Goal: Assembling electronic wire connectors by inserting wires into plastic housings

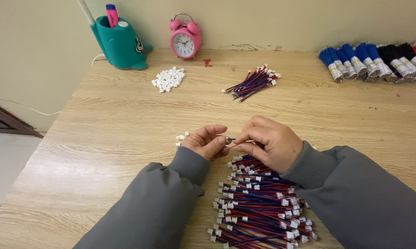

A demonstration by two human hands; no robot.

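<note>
Wire [232, 139], short, blue end visible, sits pinched between both hands just above the counter [125, 120], right over the near pile. Left hand [207, 141] fingers closed together on one end, thumb on top; right hand [270, 142] fingertips clamped on the other end; hands nearly touching. Grey sleeves on both arms. Directly below the hands: big pile of red-blue wires [258, 203] with white plug ends, fanned out toward the near edge. A few loose white connectors [182, 137] just left of the left hand. Counter is light wood grain, pushed against a beige wall. Farther back: heap of white connectors [168, 79], smaller wire bundle [253, 82] mid-counter, pink alarm clock [185, 41] at the wall. Back right: row of taped wire bundles [378, 60], blue, black, red. Back left: teal pen holder [120, 44] with a pink marker [111, 14] and a white stick in it.
</note>
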